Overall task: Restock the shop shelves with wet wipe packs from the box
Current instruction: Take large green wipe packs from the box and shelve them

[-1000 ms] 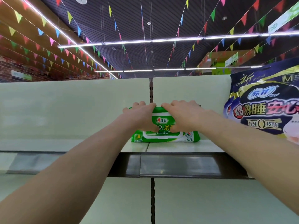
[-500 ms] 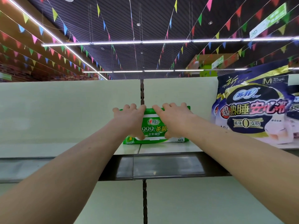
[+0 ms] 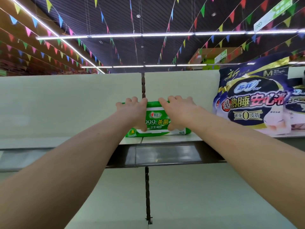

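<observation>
- The left hand (image 3: 134, 113) grips the left half of the wet wipe pack (image 3: 156, 123). Its fingers are curled over the top edge and its thumb is pressed against the front face.
- The right hand (image 3: 179, 113) grips the right half in the same way, fingers hooked over the top and thumb low on the printed front.
- A second ago the two index fingers almost met over the middle of the pack. Now a gap lies between them, and more of the green and white label shows, with the figures 999.
- The pack stands on its long edge on the shelf (image 3: 189, 139), front face toward the camera. It sits across the seam where two shelf boards meet, in the same spot as half a second ago.
- Just behind it rises the pale back panel (image 3: 66, 104), split by a dark slotted upright.
- Under the shelf's front edge runs a dark price rail (image 3: 166, 154).
- To the right on the same shelf, apart from the green pack, stand purple packs (image 3: 252, 103) with white and pink lettering. More of them is in view than a second ago, because the view has swung to the right.
- Overhead hang strings of coloured bunting (image 3: 61, 20) and long light strips (image 3: 115, 36) under a dark ceiling.
</observation>
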`<action>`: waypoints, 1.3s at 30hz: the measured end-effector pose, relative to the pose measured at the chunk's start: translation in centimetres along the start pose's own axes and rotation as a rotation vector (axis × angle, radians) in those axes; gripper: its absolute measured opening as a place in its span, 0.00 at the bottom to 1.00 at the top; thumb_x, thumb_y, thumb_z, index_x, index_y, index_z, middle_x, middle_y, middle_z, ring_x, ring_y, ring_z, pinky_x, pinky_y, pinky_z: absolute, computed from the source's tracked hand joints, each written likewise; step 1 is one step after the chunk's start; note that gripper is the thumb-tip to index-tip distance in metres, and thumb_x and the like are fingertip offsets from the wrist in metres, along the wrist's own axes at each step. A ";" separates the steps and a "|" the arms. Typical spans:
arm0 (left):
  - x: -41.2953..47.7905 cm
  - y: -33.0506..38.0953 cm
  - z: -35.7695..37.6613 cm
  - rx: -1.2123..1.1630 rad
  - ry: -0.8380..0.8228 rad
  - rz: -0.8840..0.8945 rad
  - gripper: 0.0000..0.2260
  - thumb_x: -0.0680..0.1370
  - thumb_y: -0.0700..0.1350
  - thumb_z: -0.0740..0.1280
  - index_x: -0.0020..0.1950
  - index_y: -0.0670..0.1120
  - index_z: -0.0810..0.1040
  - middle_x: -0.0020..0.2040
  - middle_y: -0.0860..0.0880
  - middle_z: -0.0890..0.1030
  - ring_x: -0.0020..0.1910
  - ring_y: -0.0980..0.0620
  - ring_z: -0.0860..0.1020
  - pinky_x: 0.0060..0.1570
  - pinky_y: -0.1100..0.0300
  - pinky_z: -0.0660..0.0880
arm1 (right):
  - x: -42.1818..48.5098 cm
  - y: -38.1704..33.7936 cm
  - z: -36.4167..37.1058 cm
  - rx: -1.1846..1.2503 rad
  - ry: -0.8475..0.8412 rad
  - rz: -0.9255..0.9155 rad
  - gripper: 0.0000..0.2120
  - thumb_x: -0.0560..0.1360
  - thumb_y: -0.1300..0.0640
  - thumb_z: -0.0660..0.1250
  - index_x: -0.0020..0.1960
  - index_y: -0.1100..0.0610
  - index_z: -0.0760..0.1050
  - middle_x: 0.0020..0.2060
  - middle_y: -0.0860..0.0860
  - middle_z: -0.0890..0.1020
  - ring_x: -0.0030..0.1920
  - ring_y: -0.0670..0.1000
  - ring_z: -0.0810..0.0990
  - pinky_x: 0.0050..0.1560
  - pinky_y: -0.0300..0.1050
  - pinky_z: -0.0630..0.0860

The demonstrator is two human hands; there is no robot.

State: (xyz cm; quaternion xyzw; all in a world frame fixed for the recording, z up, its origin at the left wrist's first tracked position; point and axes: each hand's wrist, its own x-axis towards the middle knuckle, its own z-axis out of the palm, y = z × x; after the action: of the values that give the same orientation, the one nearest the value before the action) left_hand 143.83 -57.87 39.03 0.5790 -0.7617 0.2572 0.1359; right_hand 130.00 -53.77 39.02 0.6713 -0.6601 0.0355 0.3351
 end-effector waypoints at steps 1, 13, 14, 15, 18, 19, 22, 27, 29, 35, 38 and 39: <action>-0.2 0.0 -0.1 -0.017 0.009 -0.009 0.43 0.68 0.56 0.74 0.75 0.50 0.54 0.67 0.43 0.65 0.67 0.42 0.65 0.62 0.43 0.66 | -0.2 -0.2 -0.3 -0.005 0.014 -0.010 0.43 0.71 0.47 0.72 0.76 0.53 0.50 0.68 0.56 0.66 0.67 0.58 0.66 0.61 0.61 0.67; -8.9 -5.6 -4.3 0.085 0.049 -0.390 0.28 0.75 0.53 0.69 0.72 0.50 0.62 0.65 0.43 0.68 0.63 0.42 0.70 0.59 0.46 0.68 | -2.8 -6.7 -5.7 0.305 0.307 -0.453 0.20 0.77 0.52 0.65 0.67 0.54 0.67 0.61 0.55 0.71 0.61 0.57 0.70 0.54 0.50 0.67; -10.2 -6.0 -4.6 0.106 0.032 -0.431 0.28 0.76 0.53 0.69 0.72 0.51 0.62 0.65 0.43 0.68 0.63 0.42 0.70 0.59 0.47 0.68 | -3.1 -7.5 -6.2 0.327 0.324 -0.496 0.19 0.77 0.52 0.64 0.66 0.54 0.67 0.60 0.55 0.71 0.60 0.56 0.70 0.53 0.50 0.67; -11.5 -6.3 -5.0 0.130 0.022 -0.472 0.28 0.76 0.53 0.68 0.72 0.51 0.62 0.65 0.44 0.69 0.63 0.43 0.70 0.59 0.47 0.68 | -3.4 -8.4 -6.7 0.353 0.338 -0.542 0.19 0.77 0.52 0.64 0.67 0.54 0.67 0.61 0.55 0.71 0.60 0.56 0.70 0.53 0.49 0.66; -16.3 -7.1 -5.9 0.212 0.012 -0.590 0.25 0.76 0.52 0.68 0.70 0.52 0.64 0.62 0.44 0.69 0.62 0.43 0.71 0.56 0.49 0.68 | -5.5 -11.2 -8.1 0.456 0.393 -0.684 0.21 0.77 0.52 0.65 0.69 0.55 0.66 0.62 0.55 0.71 0.62 0.57 0.70 0.55 0.49 0.66; -18.1 -7.3 -6.1 0.235 0.002 -0.634 0.24 0.75 0.52 0.67 0.69 0.52 0.64 0.61 0.44 0.69 0.62 0.43 0.72 0.54 0.50 0.68 | -6.6 -12.3 -8.5 0.489 0.417 -0.728 0.22 0.77 0.52 0.65 0.69 0.55 0.66 0.61 0.55 0.71 0.62 0.57 0.70 0.55 0.49 0.67; -23.9 -7.9 -6.9 0.302 -0.079 -0.751 0.22 0.75 0.51 0.68 0.67 0.51 0.66 0.62 0.45 0.70 0.62 0.43 0.72 0.55 0.51 0.70 | -10.0 -15.9 -9.6 0.583 0.440 -0.861 0.23 0.76 0.52 0.66 0.69 0.54 0.66 0.61 0.55 0.72 0.62 0.56 0.71 0.55 0.48 0.68; -34.5 -7.9 -8.6 0.406 -0.223 -0.979 0.25 0.75 0.52 0.68 0.70 0.53 0.65 0.64 0.44 0.69 0.64 0.41 0.70 0.61 0.47 0.67 | -17.1 -21.3 -11.7 0.691 0.437 -1.098 0.24 0.75 0.52 0.67 0.69 0.53 0.67 0.64 0.54 0.73 0.64 0.56 0.71 0.57 0.47 0.69; -39.2 -7.6 -9.3 0.445 -0.266 -1.067 0.25 0.75 0.52 0.68 0.70 0.51 0.64 0.64 0.44 0.70 0.64 0.41 0.70 0.62 0.45 0.68 | -20.7 -23.2 -12.9 0.727 0.419 -1.177 0.22 0.76 0.52 0.66 0.68 0.54 0.68 0.64 0.55 0.72 0.63 0.57 0.72 0.55 0.47 0.69; -51.8 -5.0 -12.1 0.426 -0.381 -1.308 0.18 0.70 0.50 0.71 0.56 0.52 0.69 0.58 0.47 0.73 0.57 0.42 0.73 0.58 0.45 0.71 | -32.5 -27.3 -16.2 0.808 0.384 -1.474 0.20 0.77 0.53 0.65 0.67 0.54 0.68 0.59 0.56 0.72 0.59 0.58 0.72 0.46 0.48 0.65; -57.1 -2.4 -13.7 0.469 -0.461 -1.410 0.15 0.73 0.51 0.70 0.55 0.50 0.68 0.55 0.48 0.72 0.55 0.44 0.74 0.44 0.52 0.67 | -38.7 -28.4 -17.5 0.817 0.365 -1.618 0.16 0.78 0.54 0.65 0.64 0.56 0.71 0.58 0.56 0.72 0.57 0.57 0.73 0.45 0.48 0.66; -59.1 -1.4 -14.2 0.476 -0.484 -1.452 0.15 0.73 0.51 0.70 0.56 0.50 0.69 0.56 0.47 0.72 0.55 0.44 0.74 0.42 0.51 0.67 | -40.8 -28.7 -17.9 0.817 0.346 -1.670 0.16 0.78 0.54 0.65 0.63 0.56 0.71 0.58 0.56 0.72 0.58 0.57 0.72 0.45 0.48 0.66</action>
State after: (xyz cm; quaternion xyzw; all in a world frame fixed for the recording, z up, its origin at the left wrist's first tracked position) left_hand 161.14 -2.35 21.36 0.9832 -0.1277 0.1274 -0.0269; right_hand 158.02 -12.42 21.25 0.9778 0.1562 0.1115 0.0844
